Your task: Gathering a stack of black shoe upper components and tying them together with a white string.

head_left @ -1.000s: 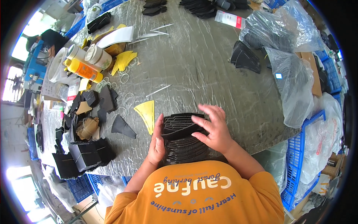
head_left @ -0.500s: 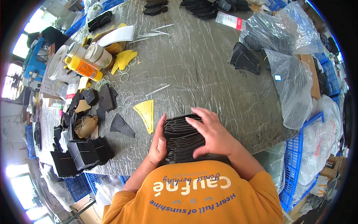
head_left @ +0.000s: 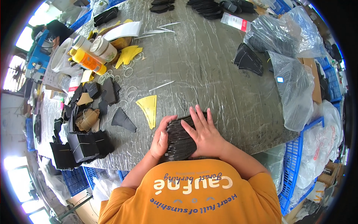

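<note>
Head view, left grip: the left hand [head_left: 159, 139] is loosely cupped along the stack's left side, not closed around it, probably serving as a wall for the pieces to line up against.
Head view, right grip: the right hand [head_left: 205, 137] lies over the stack's right part, fingers fanned wide and clenched on nothing, seemingly pressing the layers together and steadying them.
Stack's place: the stack of black pieces [head_left: 178, 140] rests on the grey surface [head_left: 231, 104], between the hands and close before the orange shirt [head_left: 194, 201], likely for easy reach by both arms.
Stack's look: dark, thin layers in close rows, their edges showing as ridges, slightly uneven on the left; the right part is hidden under the hand.
Yellow piece: a flared yellow piece [head_left: 148, 109] lies flat just beyond the left hand, apart from the stack, perhaps set aside to stay visible.
Single black piece: one loose black piece [head_left: 123, 120] lies farther left, flared likewise.
Rubber bands: pale loops [head_left: 131, 92] lie within apparent reach.
</note>
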Motion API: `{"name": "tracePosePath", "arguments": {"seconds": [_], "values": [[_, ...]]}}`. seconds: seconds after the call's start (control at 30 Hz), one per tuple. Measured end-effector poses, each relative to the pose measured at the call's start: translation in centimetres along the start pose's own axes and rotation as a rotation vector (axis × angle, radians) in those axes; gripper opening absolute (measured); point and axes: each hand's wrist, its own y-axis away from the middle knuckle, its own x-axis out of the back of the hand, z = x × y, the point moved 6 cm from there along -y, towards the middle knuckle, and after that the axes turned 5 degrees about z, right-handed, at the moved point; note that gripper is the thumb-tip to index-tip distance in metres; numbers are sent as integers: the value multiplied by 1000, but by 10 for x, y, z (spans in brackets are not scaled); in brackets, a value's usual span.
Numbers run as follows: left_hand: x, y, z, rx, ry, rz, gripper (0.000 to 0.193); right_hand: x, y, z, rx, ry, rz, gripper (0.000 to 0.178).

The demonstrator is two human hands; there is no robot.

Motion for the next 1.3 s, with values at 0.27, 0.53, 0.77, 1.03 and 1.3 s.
{"name": "tracePosePath", "arguments": {"seconds": [0.27,0.53,0.77,1.03,1.3], "values": [[0,2,2,113,371,-119,117,-11,-7,1,-84,48,55,128],[-6,5,4,10,167,-84,121,-12,-8,-4,-120,49,146,131],[-13,18,-3,12,61,-190,142,-8,-11,3,-99,32,68,132],[-15,3,2,-171,-176,-112,112,-18,-15,18,-88,-47,29,129],[107,-97,36,-178,-975,434,22,11,16,81,-459,-1516,462,100]]}}
